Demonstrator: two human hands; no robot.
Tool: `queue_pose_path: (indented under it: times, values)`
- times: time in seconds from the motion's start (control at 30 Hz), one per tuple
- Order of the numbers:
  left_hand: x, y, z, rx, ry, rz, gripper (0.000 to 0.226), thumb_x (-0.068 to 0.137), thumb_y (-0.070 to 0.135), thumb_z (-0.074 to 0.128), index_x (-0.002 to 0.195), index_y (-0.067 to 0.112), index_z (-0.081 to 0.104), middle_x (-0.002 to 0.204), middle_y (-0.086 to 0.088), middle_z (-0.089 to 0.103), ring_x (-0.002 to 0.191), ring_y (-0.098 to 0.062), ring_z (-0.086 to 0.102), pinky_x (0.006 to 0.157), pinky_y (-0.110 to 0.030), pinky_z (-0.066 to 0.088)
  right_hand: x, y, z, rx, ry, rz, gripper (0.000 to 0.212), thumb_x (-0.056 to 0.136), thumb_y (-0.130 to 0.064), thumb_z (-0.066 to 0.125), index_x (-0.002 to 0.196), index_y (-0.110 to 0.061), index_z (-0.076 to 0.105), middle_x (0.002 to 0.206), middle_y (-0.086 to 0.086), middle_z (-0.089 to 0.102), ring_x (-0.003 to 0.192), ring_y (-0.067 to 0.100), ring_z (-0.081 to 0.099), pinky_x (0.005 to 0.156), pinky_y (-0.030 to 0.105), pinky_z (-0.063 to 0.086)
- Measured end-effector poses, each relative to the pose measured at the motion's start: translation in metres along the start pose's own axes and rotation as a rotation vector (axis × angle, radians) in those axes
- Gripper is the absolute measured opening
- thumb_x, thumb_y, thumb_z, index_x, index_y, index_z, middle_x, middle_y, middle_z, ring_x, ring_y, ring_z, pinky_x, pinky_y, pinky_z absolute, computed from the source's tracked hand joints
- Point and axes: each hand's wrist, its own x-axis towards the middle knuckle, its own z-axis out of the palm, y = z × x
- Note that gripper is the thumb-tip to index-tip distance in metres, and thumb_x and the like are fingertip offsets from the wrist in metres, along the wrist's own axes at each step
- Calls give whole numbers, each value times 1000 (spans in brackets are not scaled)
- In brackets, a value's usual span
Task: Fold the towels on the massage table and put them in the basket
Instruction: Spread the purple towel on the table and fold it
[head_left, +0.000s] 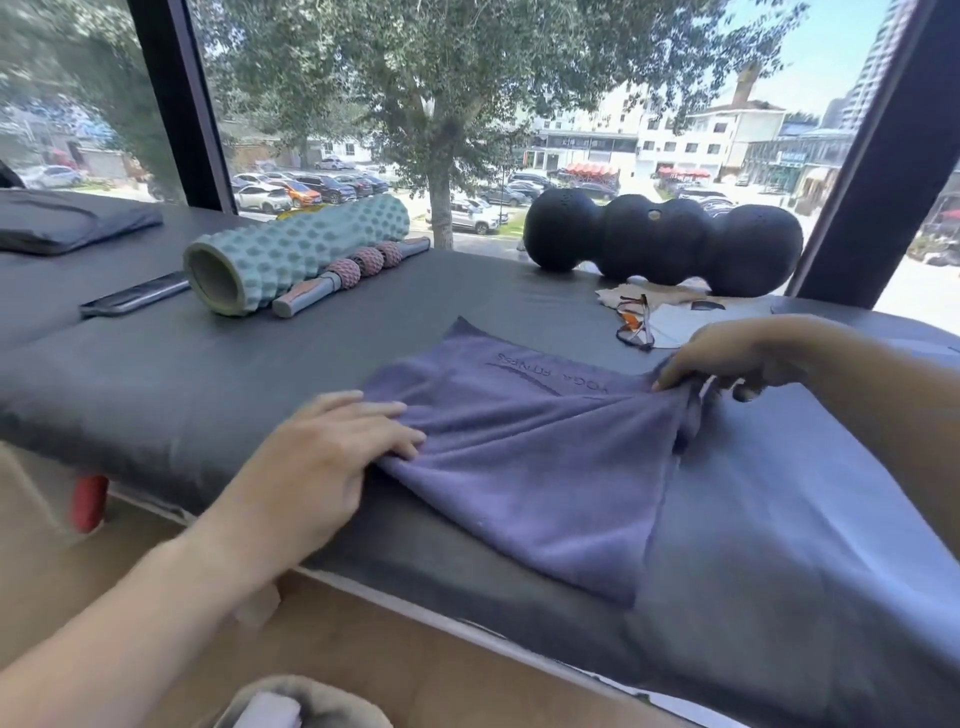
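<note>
The right hand (727, 358), at three o'clock, hides its fingertips in the bunched purple towel (519, 447). The basket (306, 701) at six o'clock is cut off by the bottom edge. A dark folded cloth (62, 221) at ten o'clock runs past the left edge. The eyeglasses (636, 325) are too blurred to tell detail.

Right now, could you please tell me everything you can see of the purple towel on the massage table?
The purple towel looks like soft, plush microfibre with stitched lettering, upside down from this view, near its far edge. It lies partly folded and wrinkled on the dark grey massage table, its near end reaching the table's front edge. The left hand rests palm down on its left edge, and the right hand pinches a bunched fold at its right side. A bluish-grey cloth lies alongside, touching it.
</note>
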Motion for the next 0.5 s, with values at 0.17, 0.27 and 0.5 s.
queue_pose_path:
  times: [0.17, 0.27, 0.5]
  values:
    - [26, -84, -26, 287, -241, -470, 48, 78, 0, 44, 111, 24, 69, 147, 0, 56, 148, -24, 34, 120, -40, 14, -61, -29, 11, -431, -518, -85, 30, 90, -43, 67, 73, -20, 76, 94, 4, 79, 69, 14, 63, 50, 23, 34]
    - [47, -55, -35, 149, -84, -537, 39, 86, 4, 63, 120, 21, 69, 141, -3, 61, 137, -26, 47, 113, -42, 32, -68, -57, 16, -502, -452, -95, 48, 91, -59, 57, 88, -16, 76, 96, -1, 79, 77, 16, 70, 57, 25, 43]
    - [18, 112, 6, -87, -456, -218, 104, 71, 93, 38, 158, 44, 9, 168, 17, -2, 153, -4, -13, 125, -46, -7, 22, -98, 65, -260, 297, -265, 64, 90, -65, 56, 97, -4, 72, 91, 13, 74, 77, 29, 70, 68, 32, 56]
